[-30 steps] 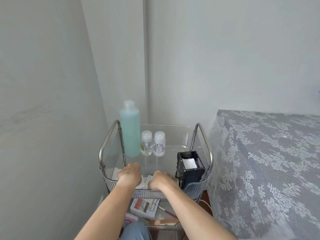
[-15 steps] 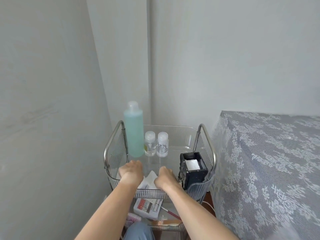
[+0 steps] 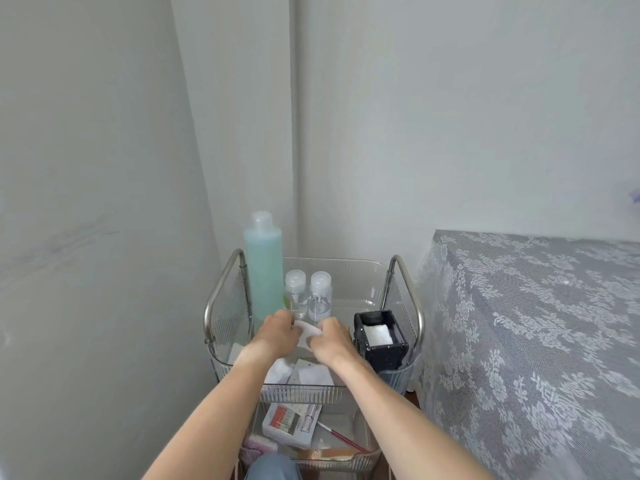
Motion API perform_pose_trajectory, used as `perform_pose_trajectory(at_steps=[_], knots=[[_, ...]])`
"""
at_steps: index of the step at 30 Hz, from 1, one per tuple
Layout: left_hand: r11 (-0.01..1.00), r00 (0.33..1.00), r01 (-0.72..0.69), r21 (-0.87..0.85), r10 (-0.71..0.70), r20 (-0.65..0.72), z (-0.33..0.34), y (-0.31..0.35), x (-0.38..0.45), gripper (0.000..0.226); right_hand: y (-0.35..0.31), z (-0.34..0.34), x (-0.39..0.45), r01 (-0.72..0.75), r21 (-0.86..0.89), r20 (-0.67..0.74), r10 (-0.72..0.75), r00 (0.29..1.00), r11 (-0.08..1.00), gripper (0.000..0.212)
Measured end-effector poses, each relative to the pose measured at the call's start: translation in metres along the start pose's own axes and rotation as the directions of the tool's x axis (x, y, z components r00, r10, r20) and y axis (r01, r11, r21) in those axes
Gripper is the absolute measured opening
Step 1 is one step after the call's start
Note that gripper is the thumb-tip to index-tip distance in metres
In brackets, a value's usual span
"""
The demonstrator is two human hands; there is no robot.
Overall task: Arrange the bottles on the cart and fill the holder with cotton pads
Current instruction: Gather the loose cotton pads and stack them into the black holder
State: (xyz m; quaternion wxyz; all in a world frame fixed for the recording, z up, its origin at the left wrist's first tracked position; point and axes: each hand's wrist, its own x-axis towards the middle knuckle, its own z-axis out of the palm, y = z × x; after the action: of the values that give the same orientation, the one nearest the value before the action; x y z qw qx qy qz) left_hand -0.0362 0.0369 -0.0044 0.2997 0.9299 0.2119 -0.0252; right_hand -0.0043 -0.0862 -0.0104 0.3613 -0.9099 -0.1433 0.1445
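Head view shows the left hand (image 3: 277, 332) and right hand (image 3: 330, 337), previously low over the loose pads, now raised and together pinching a cotton pad (image 3: 308, 331) between them, left of the holder (image 3: 380, 337), indicating pickup completed, insertion pending.

both hands (image 3: 277, 336) (image 3: 330, 341) pinch a cotton pad (image 3: 308, 332) above the cart (image 3: 313, 393)
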Motion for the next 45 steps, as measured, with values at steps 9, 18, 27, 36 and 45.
perform_pose_trajectory(at_steps=[9, 18, 27, 36, 45], knots=[[0.96, 0.978, -0.205, -0.192, 0.192, -0.085, -0.032, 0.031, 0.002, 0.023, -0.034, -0.052, 0.007, 0.144, -0.014, -0.082, -0.144, 0.986, 0.99, 0.037], [0.85, 0.94, -0.339, -0.403, 0.295, -0.17, -0.043, 0.072, -0.001, 0.008, -0.055, -0.136, 0.009, 0.098, -0.218, 0.123, -0.072, 0.99, 0.971, 0.017], [0.859, 0.965, -0.224, -0.461, 0.26, 0.016, -0.022, 0.104, -0.015, 0.018, -0.044, -0.176, 0.004, -0.047, -0.305, 0.199, 0.111, 0.974, 0.951, 0.021], [0.903, 0.938, -0.346, -0.256, 0.337, -0.078, 0.015, 0.111, -0.016, 0.011, -0.033, -0.164, -0.01, -0.065, -0.575, 0.053, 0.116, 0.992, 0.816, 0.035], [0.895, 0.93, -0.367, -0.254, 0.354, -0.094, 0.014, 0.114, -0.011, 0.008, -0.025, -0.158, 0.004, -0.105, -0.59, -0.016, 0.118, 0.993, 0.801, 0.042]])
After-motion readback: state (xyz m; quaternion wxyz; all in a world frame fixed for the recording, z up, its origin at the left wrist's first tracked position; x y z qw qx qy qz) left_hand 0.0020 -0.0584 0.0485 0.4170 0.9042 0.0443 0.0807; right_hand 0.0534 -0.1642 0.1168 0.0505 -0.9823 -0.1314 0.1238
